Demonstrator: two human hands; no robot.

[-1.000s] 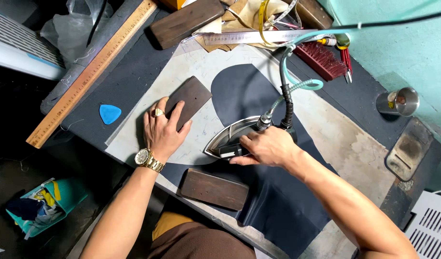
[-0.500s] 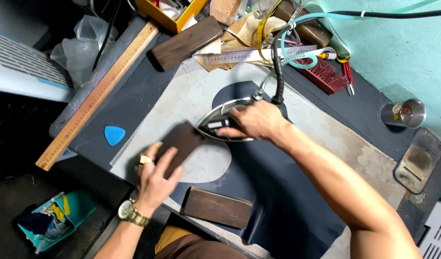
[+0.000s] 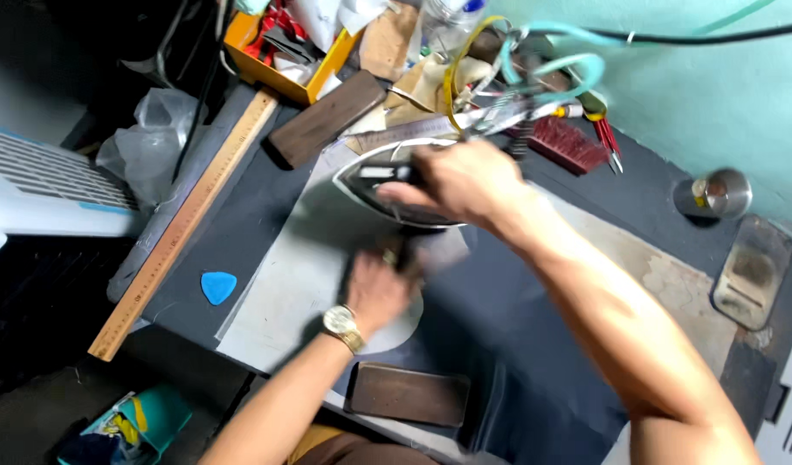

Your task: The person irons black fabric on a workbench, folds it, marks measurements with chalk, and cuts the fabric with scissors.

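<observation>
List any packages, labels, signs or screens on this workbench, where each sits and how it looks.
Open box: top left of bench, orange-yellow, rectangular, full of bits.
Clear plastic bag: left edge by the wooden ruler, crumpled.
Teal packet: floor, bottom left, yellow markings.
No signs or screens.

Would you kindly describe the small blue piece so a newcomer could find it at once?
Start at the long wooden ruler lying slantwise on the left of the table. Just right of its lower half, on the dark cloth, lies the blue chalk: the only bright blue, rounded-triangle piece there.
</observation>
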